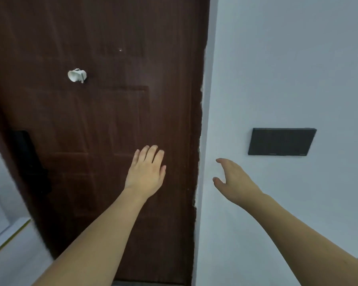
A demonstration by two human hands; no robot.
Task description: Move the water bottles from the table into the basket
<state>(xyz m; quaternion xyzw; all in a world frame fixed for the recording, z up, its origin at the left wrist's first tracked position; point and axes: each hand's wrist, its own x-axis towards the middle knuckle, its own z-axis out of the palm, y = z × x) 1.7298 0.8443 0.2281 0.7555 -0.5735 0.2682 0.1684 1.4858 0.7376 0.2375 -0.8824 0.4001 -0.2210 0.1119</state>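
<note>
Brown wooden door [95, 120] fills the view beside a white wall [277, 69] bearing a black panel [281, 141]; left hand [146, 174] and right hand [234, 178] reach forward, fingers spread, empty.

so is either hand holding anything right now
Nothing is held. The left hand is open and flat in front of the dark brown wooden door; the right hand is open before the white wall.

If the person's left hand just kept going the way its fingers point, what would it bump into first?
Most likely the brown door: the left hand is open and flat in front of it, fingers pointing up along the panel. Whether it already touches is unclear.
</note>
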